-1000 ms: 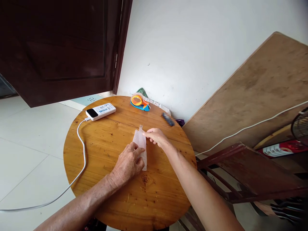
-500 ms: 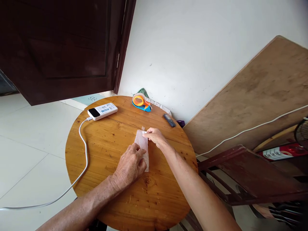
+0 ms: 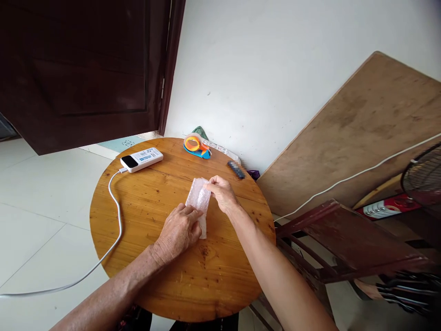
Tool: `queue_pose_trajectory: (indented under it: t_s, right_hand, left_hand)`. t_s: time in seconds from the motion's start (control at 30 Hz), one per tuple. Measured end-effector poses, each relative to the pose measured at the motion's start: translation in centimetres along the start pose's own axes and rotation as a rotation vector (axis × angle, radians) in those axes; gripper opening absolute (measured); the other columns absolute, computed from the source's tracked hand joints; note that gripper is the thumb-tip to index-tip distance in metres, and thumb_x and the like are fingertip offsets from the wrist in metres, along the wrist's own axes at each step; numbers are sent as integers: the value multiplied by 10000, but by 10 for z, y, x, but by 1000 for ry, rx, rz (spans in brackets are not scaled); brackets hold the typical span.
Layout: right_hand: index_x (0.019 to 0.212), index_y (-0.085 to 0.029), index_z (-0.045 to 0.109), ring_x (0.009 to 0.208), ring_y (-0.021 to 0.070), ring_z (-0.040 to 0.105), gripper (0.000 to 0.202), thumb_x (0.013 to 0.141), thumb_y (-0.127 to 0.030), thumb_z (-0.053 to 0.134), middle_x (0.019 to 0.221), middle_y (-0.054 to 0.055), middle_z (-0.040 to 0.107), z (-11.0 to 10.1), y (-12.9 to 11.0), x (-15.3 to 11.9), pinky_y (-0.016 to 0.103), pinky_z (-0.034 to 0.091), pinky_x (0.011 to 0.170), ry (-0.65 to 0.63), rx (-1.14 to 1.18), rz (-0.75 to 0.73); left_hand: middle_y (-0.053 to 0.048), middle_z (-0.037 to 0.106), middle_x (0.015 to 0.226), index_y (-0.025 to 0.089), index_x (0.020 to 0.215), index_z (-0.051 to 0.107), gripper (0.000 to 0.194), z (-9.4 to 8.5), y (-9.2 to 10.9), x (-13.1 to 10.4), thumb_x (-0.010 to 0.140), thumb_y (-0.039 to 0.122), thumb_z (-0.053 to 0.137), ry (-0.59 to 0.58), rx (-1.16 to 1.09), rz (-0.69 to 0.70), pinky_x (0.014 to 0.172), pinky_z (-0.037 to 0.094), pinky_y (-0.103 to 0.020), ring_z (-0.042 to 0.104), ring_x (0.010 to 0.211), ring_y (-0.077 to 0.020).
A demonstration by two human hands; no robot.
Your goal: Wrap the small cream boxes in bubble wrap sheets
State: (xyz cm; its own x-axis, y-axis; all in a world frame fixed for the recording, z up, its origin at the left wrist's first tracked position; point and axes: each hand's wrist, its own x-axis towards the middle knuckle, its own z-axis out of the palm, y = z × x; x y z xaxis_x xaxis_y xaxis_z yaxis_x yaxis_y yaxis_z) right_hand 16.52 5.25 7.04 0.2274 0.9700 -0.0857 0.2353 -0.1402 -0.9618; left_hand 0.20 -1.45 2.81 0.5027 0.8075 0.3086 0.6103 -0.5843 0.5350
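Observation:
A narrow, whitish translucent wrap, looking like bubble wrap [image 3: 199,194], lies on the round wooden table [image 3: 138,207] in front of me. My left hand [image 3: 181,227] rests over its lower left part, fingers curled and pressed onto it. With thumb and fingertips pinched together, my right hand [image 3: 222,191] grips the wrap's upper right corner. What is inside the wrap, if anything, cannot be made out. Part of its lower end shows beyond my left fingers.
A white power bank [image 3: 146,159] with a cable [image 3: 119,216] sits at the back left. An orange-and-blue tape dispenser [image 3: 197,145] and a blurred dark object [image 3: 236,169] stand near the wall. A dark red chair [image 3: 358,239] is at the right.
The wrap's upper part now looks wider and more raised, and my right hand's pinch has moved slightly up relative to the table. The whole view has shifted a little.

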Motion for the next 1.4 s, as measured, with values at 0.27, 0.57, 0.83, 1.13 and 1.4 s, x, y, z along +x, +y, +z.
queue_pose_trajectory:
  t_s: [0.27,0.57,0.83,1.13,1.4]
  right_hand:
    - [653,-218,472,641,125,533,246,655,-324,694,676,-32,584,-6,-7,-68,243,429,641,-106,47,-286]
    - [707,-239,484,1041,226,688,159,781,-202,620,1041,58,748,-4,24,-121,397,483,977,-128,-111,-492]
    - [720,-249,497,1101,200,676,190,805,-91,561,1125,79,731,6,54,-139,338,504,963,-37,-240,-671]
    - [723,-244,499,1032,217,698,170,807,-167,625,1048,73,749,-2,49,-134,342,507,940,-37,-184,-597]
    - [721,-236,509,936,219,694,150,799,-234,637,983,46,750,-6,27,-125,344,511,863,-64,-59,-478]
  left_hand:
    - [-74,612,989,208,948,642,152,-1,-2,-8,799,211,612,193,104,-135,825,490,-356,588,899,-226]
    - [-118,564,1261,204,1256,521,505,0,-6,-9,768,170,647,232,-61,-235,898,510,-393,607,1086,-258]
    - [-109,632,1258,178,1157,652,363,-18,-25,-16,808,152,554,-33,-378,-17,1022,484,-389,607,1164,-235]
    - [-151,547,1400,177,1283,589,463,-11,-29,-17,822,209,613,-61,-268,127,1064,448,-425,540,1264,-274]
    - [-23,674,831,133,975,682,306,-26,-20,-5,740,328,666,-240,-677,-197,631,449,-244,598,722,-159]
